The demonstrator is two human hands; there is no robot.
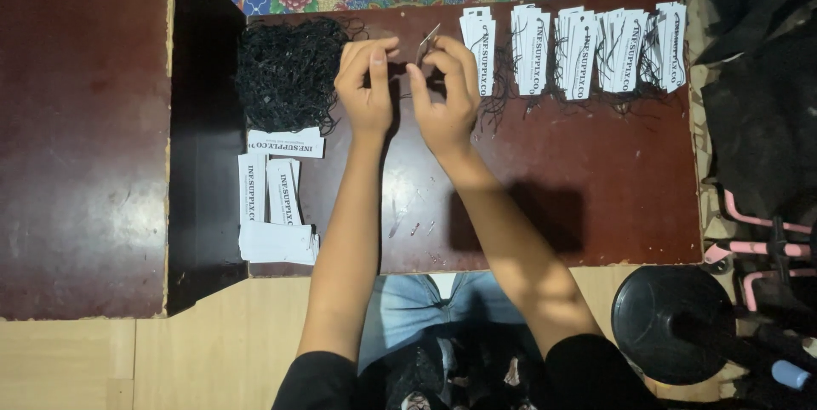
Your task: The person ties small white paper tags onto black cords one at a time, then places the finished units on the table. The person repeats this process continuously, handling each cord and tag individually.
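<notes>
Both hands are raised together over the far middle of the dark red bench [596,206]. The right hand [447,95] pinches a small white tag [428,38] between thumb and fingertips. The left hand [368,78] has its fingers curled closed beside it; a thin black string appears to run between the hands, but what the left fingers grip cannot be told. The hands nearly touch at the fingertips.

A heap of black strings [289,70] lies just left of the left hand. Plain white tags [274,197] are stacked nearer, at the bench's left edge. Strung tags [587,48] lie in rows along the far right edge.
</notes>
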